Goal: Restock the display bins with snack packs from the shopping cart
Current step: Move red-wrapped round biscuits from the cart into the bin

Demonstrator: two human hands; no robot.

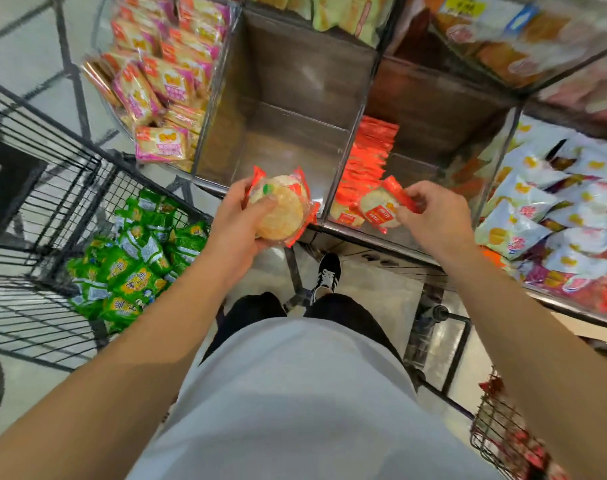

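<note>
Left hand (239, 220) grips a stack of rice-cracker packs (281, 206) at the empty bin's (278, 98) front edge — right hand (433, 216) pinches one red pack (381, 204) over the neighbouring bin (430, 109).

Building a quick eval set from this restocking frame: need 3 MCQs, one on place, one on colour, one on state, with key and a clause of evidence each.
1. Where are the green snack packs?
A. in the wire shopping cart
B. in the middle bin
C. on the floor

2. What colour are the wrapper edges of the rice cracker pack in the left hand?
A. blue
B. red
C. purple

3. What is the right hand doing?
A. hanging idle
B. pressing flat on the bin rim
C. pinching a rice cracker pack over the red-pack bin

Key: 1 A, they lie inside the wire basket; 2 B, red seams frame the cracker; 3 C, fingers curl on the pack's edge.
</note>
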